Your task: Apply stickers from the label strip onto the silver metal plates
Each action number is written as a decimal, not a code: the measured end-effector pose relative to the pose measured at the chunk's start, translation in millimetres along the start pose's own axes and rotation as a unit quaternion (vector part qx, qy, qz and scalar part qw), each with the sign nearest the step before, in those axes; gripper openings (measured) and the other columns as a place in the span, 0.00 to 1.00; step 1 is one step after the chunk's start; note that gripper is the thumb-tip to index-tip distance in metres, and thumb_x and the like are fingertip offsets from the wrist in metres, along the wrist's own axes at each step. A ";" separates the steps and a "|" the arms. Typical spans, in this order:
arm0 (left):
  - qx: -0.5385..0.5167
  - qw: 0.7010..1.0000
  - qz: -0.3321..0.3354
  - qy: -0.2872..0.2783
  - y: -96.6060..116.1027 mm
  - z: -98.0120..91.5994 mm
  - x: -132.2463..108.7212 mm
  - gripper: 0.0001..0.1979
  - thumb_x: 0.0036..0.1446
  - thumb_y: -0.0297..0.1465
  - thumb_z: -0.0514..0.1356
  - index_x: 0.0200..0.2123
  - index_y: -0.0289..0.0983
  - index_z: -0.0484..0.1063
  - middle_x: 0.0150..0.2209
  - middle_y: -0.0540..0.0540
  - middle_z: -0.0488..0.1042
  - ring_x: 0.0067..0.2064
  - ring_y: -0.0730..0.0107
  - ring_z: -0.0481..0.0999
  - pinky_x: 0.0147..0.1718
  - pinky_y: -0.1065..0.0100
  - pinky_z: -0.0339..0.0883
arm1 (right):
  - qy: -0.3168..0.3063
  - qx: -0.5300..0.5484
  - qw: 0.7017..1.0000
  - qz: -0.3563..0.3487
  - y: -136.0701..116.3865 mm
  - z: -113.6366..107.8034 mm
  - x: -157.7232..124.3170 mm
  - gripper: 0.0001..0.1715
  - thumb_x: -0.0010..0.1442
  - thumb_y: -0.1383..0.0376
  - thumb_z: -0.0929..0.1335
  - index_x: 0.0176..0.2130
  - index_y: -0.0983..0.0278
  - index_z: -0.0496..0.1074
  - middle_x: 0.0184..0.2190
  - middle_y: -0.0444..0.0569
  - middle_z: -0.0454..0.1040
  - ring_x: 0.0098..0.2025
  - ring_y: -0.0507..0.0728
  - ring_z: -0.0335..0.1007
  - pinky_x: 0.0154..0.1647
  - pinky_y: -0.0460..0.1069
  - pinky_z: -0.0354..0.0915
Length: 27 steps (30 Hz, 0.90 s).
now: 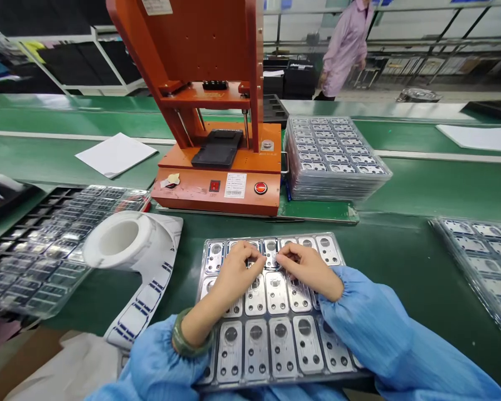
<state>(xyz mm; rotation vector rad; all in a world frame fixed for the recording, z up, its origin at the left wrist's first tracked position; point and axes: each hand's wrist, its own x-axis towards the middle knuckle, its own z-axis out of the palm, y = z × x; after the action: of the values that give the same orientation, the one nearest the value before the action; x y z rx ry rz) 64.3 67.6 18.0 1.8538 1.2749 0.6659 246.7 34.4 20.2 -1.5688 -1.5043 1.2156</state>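
Note:
A clear plastic tray (275, 334) of several small metal plates lies on the green bench right in front of me. My left hand (236, 273) rests over the tray's far rows, fingers curled down onto a plate. My right hand (307, 267) sits beside it, fingertips pinched at a plate (271, 250) in the top row. Both hands nearly meet over that plate. What the fingers hold is too small to make out. Blue sleeves cover both arms, and a green bangle (183, 340) circles my left wrist.
An orange press machine (221, 111) stands behind the tray. A stack of filled trays (334, 159) is to its right, more trays (484, 262) at far right. A label roll (123, 239) and a black tray (45, 245) lie left. A person in pink (344, 44) walks beyond.

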 end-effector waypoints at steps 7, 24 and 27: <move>0.033 0.999 -0.015 -0.005 -1.7 5.6 1.4 0.09 0.54 0.32 0.57 0.23 0.39 0.69 0.32 0.49 0.68 0.41 0.65 0.68 0.43 0.62 0.61 | 0.033 -0.049 0.998 0.014 -2.0 3.6 3.1 0.08 0.55 0.65 0.66 0.26 0.63 0.70 0.21 0.41 0.69 0.24 0.52 0.64 0.26 0.47 0.58; 0.069 0.998 -0.002 0.003 2.0 7.4 3.3 0.07 0.54 0.30 0.57 0.24 0.39 0.70 0.32 0.48 0.69 0.40 0.64 0.69 0.41 0.63 0.61 | 0.036 -0.078 0.996 0.016 -0.4 3.3 4.1 0.09 0.55 0.64 0.65 0.24 0.62 0.69 0.20 0.41 0.69 0.24 0.53 0.64 0.25 0.46 0.57; 0.071 0.997 -0.002 0.003 1.7 7.8 3.6 0.07 0.54 0.30 0.57 0.24 0.39 0.71 0.32 0.48 0.69 0.40 0.64 0.69 0.41 0.63 0.61 | 0.037 -0.080 0.996 0.020 -1.2 3.4 3.7 0.09 0.55 0.65 0.65 0.24 0.62 0.69 0.20 0.41 0.69 0.25 0.53 0.64 0.25 0.46 0.57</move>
<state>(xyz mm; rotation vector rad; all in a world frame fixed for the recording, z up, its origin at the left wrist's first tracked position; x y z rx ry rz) 72.5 68.2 14.9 1.9642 1.3603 0.5911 242.9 37.6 19.4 -1.7366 -1.5625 1.0689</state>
